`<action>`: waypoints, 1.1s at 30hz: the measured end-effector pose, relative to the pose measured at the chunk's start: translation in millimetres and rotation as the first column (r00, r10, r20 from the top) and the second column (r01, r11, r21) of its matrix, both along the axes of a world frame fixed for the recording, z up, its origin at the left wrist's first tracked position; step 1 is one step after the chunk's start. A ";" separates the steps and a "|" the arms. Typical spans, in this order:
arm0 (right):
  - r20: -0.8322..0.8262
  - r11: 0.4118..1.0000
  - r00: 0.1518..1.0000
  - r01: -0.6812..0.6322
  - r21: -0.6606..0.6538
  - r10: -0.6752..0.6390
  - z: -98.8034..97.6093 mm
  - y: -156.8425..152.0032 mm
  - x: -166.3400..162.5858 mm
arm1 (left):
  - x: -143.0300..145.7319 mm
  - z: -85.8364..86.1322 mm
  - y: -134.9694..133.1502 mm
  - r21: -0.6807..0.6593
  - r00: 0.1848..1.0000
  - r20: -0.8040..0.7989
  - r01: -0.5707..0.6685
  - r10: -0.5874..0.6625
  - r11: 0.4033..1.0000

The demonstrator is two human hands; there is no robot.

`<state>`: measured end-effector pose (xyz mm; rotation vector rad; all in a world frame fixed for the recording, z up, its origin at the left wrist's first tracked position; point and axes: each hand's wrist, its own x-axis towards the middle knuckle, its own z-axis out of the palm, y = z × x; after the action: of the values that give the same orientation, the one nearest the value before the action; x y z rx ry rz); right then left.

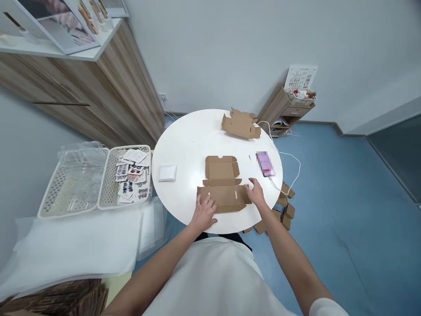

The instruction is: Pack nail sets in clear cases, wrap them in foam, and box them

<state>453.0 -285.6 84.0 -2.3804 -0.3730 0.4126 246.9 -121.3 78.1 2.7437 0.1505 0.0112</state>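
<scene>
Biggest item: wood-grain cabinet (pixel 66 83), upper left of frame. Next, the white oval desk (pixel 184 140), centre. Two perforated baskets stood left of it: left basket (pixel 42 207) held clear plastic packaging, right basket (pixel 150 164) a heap of printed cards (pixel 133 175).

Unfolded cardboard box (pixel 225 198) lay spread on the desk, lower centre of frame, long panel toward the wearer. Second cardboard box (pixel 242 123), partly folded, sat at the desk's upper right. More brown cardboard pieces (pixel 290 211) were on the floor, right of the desk.

Left hand (pixel 204 214): palm down at the near panel's left end, fingers spread, tips resting on the board. Right hand (pixel 256 193): at the right side flap, thumb and forefinger apart; couldn't tell if the other fingers had any grip underneath.

Smaller stuff: phone-like device (pixel 265 164), pixelated, right part of desk, on a white cable (pixel 291 153) looping off the edge. White packet (pixel 167 173), left part of desk.

Risks, my read: flap could crease crooked if bent off its line; board could skid if the left fingers pressed too lightly; a wide right-arm swing could snag the cable and drag the device off.
</scene>
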 end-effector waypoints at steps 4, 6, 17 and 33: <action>-0.250 0.991 0.961 -0.098 0.089 0.117 -3.0 32.8 36.4 | 10.9 -13.1 -12.9 0.060 0.989 -0.141 -0.028 0.036 0.998; -0.373 0.980 0.910 -0.136 0.146 0.181 -10.4 46.3 50.3 | 15.0 -17.2 -15.5 0.069 0.977 -0.198 -0.065 0.078 0.995; -0.304 0.939 0.894 -0.274 0.210 0.329 -45.0 61.8 61.8 | 50.1 -3.2 -5.1 0.118 0.925 -0.220 -0.291 0.310 0.950; 0.138 0.500 0.500 -0.725 -0.473 0.855 -31.7 28.0 -15.8 | 51.1 -1.6 -4.4 0.144 0.915 -0.224 -0.309 0.335 0.940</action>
<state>437.1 -257.7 52.3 -2.4698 -1.7985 0.4777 297.9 -125.8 76.5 2.7829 0.6902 -0.2380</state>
